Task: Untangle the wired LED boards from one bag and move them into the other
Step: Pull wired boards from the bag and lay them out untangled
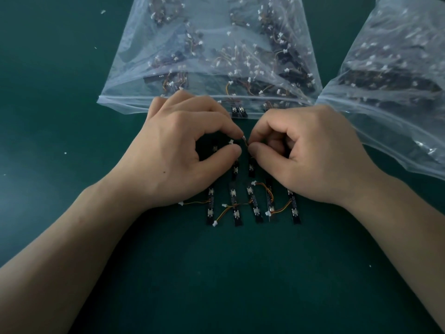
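Note:
Two clear plastic bags hold tangled black LED boards with thin wires and white connectors: a large bag (209, 56) straight ahead and a second bag (395, 88) at the right. Several LED boards (252, 203) lie in a row on the green table between my wrists. My left hand (183, 155) pinches a white connector (231, 142) between thumb and forefinger. My right hand (305, 155) pinches the thin wire (245, 141) just beside it. The two hands' fingertips nearly touch. Two more boards (243, 167) lie partly hidden under my fingers.
The large bag's open mouth (192, 104) faces me, with two boards (237, 110) poking out of it. The right bag's edge (385, 131) lies close to my right hand. Small white specks (65, 153) dot the green table (216, 273).

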Tool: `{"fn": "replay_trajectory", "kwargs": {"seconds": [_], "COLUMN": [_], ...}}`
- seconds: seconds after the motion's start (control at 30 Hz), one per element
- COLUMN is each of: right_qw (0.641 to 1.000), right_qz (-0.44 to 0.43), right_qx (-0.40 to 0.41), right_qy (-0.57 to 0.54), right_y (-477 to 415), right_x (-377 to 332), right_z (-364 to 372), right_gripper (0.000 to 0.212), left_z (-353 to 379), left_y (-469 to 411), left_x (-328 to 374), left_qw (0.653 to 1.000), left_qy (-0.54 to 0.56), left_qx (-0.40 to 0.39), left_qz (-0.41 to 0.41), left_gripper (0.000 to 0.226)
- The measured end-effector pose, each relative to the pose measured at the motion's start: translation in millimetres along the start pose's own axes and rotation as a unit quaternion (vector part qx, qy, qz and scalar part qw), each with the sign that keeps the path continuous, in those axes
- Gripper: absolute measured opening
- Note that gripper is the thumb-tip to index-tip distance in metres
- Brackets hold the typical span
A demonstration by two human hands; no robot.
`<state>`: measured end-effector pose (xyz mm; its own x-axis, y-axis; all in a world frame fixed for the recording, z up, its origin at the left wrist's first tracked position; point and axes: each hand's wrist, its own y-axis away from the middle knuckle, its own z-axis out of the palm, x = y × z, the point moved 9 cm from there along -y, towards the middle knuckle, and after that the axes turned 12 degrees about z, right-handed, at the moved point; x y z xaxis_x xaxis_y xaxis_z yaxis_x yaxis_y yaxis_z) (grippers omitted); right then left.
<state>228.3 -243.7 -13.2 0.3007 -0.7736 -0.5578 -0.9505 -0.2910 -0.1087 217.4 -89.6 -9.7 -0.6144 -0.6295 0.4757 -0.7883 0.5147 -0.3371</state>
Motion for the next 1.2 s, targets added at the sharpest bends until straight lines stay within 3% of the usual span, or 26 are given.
{"fn": "replay_trajectory", "kwargs": {"seconds": [0.2, 0.3, 0.43, 0.57, 0.97, 1.13, 1.2], "right_qw": [0.998, 0.999, 1.000, 0.997, 0.996, 0.995, 0.996], "right_qz": [-0.001, 0.005, 0.001, -0.003, 0.026, 0.044, 0.052], "right_qx": [0.037, 0.029, 0.014, 0.009, 0.003, 0.010, 0.011], "right_qy": [-0.059, -0.026, 0.027, 0.078, 0.085, 0.084, 0.074], "right_y": [-2, -3, -1, 0, -1, -3, -5], "right_x": [2, 6, 1, -5, -3, -1, -1], "right_z": [-7, -4, 0, 5, 6, 7, 6], "right_gripper": [0.011, 0.030, 0.040, 0.043, 0.048, 0.053, 0.052], "left_z": [-4, -6, -6, -2, -1, -19, -20], "left_y": [-1, -1, 0, -1, -1, 3, 4], "left_x": [-1, -2, -4, -5, -3, -19, -24], "left_qw": [1.000, 1.000, 0.999, 0.999, 0.999, 0.987, 0.981], "left_qy": [0.003, 0.001, -0.012, -0.019, 0.014, 0.069, 0.081], "left_qx": [0.015, 0.023, 0.019, 0.004, -0.033, 0.101, 0.121], "left_qz": [-0.006, -0.013, -0.027, -0.039, -0.040, -0.105, -0.128], "left_gripper": [0.022, 0.025, 0.029, 0.028, 0.022, 0.018, 0.019]}}
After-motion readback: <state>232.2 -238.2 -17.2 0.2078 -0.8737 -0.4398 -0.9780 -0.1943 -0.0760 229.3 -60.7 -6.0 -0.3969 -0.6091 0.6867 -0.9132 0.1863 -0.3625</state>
